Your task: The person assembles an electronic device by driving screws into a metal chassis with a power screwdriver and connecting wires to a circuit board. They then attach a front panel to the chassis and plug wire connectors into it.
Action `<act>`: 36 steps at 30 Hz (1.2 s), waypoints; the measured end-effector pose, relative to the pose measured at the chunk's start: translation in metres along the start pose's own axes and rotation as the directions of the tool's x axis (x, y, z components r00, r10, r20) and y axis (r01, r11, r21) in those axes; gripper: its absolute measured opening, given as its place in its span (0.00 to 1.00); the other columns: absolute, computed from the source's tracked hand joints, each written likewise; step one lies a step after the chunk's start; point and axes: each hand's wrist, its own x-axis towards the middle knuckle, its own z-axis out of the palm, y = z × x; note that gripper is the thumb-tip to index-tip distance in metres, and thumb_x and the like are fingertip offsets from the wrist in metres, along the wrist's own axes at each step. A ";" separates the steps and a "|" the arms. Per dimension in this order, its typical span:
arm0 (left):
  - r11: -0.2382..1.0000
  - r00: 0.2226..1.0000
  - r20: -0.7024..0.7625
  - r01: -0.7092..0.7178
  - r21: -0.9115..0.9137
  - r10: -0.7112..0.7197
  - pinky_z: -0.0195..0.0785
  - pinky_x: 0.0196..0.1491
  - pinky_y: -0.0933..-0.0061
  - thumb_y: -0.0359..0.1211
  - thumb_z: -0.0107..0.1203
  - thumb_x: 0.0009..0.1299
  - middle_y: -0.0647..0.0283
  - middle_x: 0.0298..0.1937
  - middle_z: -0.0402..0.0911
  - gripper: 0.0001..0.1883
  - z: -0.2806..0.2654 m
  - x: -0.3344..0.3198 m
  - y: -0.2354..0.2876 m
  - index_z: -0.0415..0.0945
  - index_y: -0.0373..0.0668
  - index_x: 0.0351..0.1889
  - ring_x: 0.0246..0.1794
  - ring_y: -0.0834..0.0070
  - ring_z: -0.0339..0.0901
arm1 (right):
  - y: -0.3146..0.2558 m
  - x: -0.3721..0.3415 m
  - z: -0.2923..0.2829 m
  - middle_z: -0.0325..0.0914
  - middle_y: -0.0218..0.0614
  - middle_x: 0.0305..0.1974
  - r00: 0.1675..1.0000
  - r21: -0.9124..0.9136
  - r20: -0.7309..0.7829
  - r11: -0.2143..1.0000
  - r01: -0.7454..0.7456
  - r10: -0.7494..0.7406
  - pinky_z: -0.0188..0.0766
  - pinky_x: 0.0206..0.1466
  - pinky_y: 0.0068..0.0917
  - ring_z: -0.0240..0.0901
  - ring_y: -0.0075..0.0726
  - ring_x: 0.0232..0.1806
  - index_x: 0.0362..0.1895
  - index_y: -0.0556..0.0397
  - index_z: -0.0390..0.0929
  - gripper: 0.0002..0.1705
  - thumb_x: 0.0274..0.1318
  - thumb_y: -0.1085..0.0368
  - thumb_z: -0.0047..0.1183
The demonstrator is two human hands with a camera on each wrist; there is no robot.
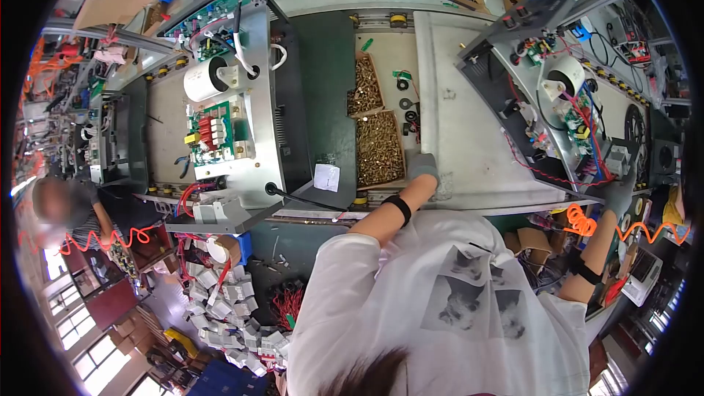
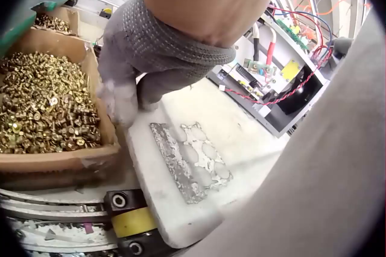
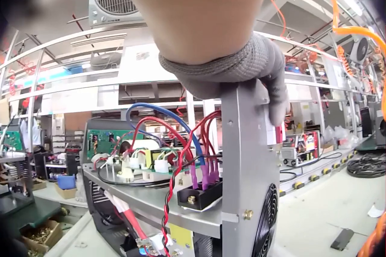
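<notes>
My left hand [image 1: 424, 166], in a grey glove, rests at the edge of a white board [image 1: 469, 103]. In the left wrist view its fingers [image 2: 120, 101] point down at that edge, beside a cardboard box of brass-coloured screws [image 2: 45, 106]. My gloved right hand [image 3: 262, 67] grips the top of a metal end panel [image 3: 238, 166] on an open-topped electrical unit, fingers bent over the edge. Wires, a black terminal block [image 3: 202, 195] and a fan [image 3: 265, 221] show on this unit. In the head view the same unit [image 1: 539, 88] stands tilted at the board's right.
Another open unit [image 1: 257, 103] with a circuit board stands on the left. A second screw box [image 1: 365, 84] and small black parts [image 1: 409, 106] lie between. Rollers [image 1: 398, 20] edge the line. A coiled orange hose [image 1: 581, 220] hangs at right; another person [image 1: 81, 213] sits at left.
</notes>
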 end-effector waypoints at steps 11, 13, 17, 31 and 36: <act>0.980 0.951 -0.259 -0.190 -0.052 0.171 0.70 0.47 0.59 0.32 0.52 0.61 0.52 0.46 0.76 0.14 -0.077 0.000 0.020 0.74 0.39 0.45 0.49 0.58 0.74 | 0.134 0.132 0.021 0.73 0.54 0.49 0.999 -0.353 -0.034 0.935 -0.016 0.004 0.66 0.48 0.48 0.71 0.60 0.49 0.69 0.28 0.50 0.41 0.46 0.63 0.40; 0.972 0.869 -0.474 -0.212 -0.100 0.141 0.69 0.47 0.59 0.33 0.51 0.62 0.53 0.45 0.74 0.14 -0.068 0.016 0.004 0.72 0.40 0.46 0.50 0.58 0.72 | 0.158 0.149 0.027 0.72 0.55 0.50 1.000 -0.313 -0.023 0.950 -0.009 0.002 0.65 0.50 0.47 0.70 0.60 0.50 0.68 0.28 0.52 0.39 0.47 0.63 0.41; 0.877 0.597 -0.695 -0.469 0.103 0.401 0.69 0.46 0.60 0.33 0.49 0.65 0.54 0.50 0.71 0.15 -0.079 0.050 -0.002 0.69 0.44 0.50 0.44 0.55 0.73 | 0.176 0.159 0.036 0.71 0.48 0.54 1.000 -0.208 -0.014 0.978 0.015 -0.018 0.65 0.50 0.43 0.70 0.55 0.51 0.68 0.30 0.52 0.39 0.47 0.63 0.40; 0.865 0.826 -0.306 -0.371 0.338 0.474 0.67 0.52 0.62 0.41 0.49 0.66 0.60 0.53 0.72 0.17 -0.108 0.115 0.061 0.71 0.50 0.52 0.52 0.61 0.71 | 0.126 0.115 0.019 0.71 0.44 0.54 0.998 -0.201 -0.057 0.980 -0.004 -0.008 0.69 0.48 0.44 0.73 0.56 0.48 0.67 0.25 0.53 0.38 0.48 0.62 0.41; 0.960 0.877 -0.407 -0.180 0.213 0.255 0.70 0.46 0.59 0.44 0.47 0.64 0.52 0.44 0.79 0.17 -0.157 0.064 0.051 0.77 0.44 0.42 0.45 0.57 0.77 | 0.106 0.102 0.016 0.76 0.50 0.45 0.995 -0.161 -0.046 0.982 -0.097 0.091 0.69 0.46 0.46 0.74 0.57 0.44 0.67 0.21 0.52 0.40 0.46 0.64 0.42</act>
